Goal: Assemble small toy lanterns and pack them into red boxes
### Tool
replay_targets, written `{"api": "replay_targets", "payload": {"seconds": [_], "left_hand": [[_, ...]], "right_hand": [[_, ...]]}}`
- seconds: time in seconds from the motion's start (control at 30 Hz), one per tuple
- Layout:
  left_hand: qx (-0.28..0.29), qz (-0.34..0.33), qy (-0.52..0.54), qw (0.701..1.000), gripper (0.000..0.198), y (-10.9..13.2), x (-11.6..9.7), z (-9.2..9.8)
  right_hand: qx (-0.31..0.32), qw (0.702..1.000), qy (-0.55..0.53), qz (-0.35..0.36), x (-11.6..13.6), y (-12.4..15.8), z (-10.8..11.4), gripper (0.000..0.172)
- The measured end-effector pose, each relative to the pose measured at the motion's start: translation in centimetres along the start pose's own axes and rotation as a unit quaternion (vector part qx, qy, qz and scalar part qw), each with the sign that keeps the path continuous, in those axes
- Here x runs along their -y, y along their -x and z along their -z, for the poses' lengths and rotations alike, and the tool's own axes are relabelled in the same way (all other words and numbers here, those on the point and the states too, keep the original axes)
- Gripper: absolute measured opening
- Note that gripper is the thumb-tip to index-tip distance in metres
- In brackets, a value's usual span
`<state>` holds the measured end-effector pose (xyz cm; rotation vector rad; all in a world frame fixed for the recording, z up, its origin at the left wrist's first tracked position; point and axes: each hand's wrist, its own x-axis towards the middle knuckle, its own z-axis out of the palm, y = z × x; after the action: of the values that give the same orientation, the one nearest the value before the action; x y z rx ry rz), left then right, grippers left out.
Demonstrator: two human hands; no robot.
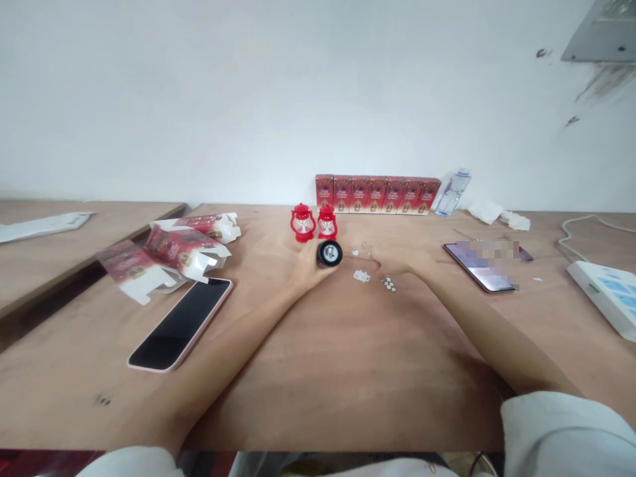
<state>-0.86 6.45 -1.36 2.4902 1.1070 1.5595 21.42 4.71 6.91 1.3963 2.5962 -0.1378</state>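
My left hand [307, 266] is wrapped round a black round lantern base [330, 253], its underside facing up with a pale recess and metal parts inside. Just right of it, my right hand [390, 260] is down at the table, fingers curled together; whatever they pinch is too small to make out. Close by that hand lie several button cells [389, 285], a white card-like cluster of small pieces [362, 275] and some tiny clear bits [366, 248]. Behind my left hand stand two small red lanterns, one on the left [303, 224] and one on the right [326, 224].
A row of red printed boxes [377, 195] lines the wall, with a clear bottle [453, 193] beside it. Flattened cartons [169, 255] and a phone [181, 326] lie left. Another phone [479, 268], crumpled tissue [487, 211] and a white power strip [606, 295] are right.
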Motion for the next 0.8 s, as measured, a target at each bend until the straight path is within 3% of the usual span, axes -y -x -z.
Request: {"api": "replay_targets", "payload": {"seconds": [0.3, 0.5, 0.67, 0.8], "left_hand": [[-0.005, -0.03, 0.009, 0.999, 0.043, -0.2, -0.3, 0.1], [0.012, -0.025, 0.001, 1.0, 0.041, -0.1, -0.5, 0.2], [0.024, -0.045, 0.002, 0.999, 0.04, -0.1, -0.5, 0.2], [0.025, -0.053, 0.0, 0.998, 0.04, -0.1, -0.5, 0.2]], "right_hand": [[-0.119, 0.984, -0.121, 0.057, 1.0, -0.8, -0.3, 0.014], [-0.3, 0.934, -0.186, 0.058, 2.6, -0.7, -0.4, 0.017], [-0.424, 0.886, -0.104, 0.154, 3.6, -1.3, -1.5, 0.016], [-0.475, 0.863, -0.029, 0.169, 3.9, -1.5, -2.3, 0.021]]}}
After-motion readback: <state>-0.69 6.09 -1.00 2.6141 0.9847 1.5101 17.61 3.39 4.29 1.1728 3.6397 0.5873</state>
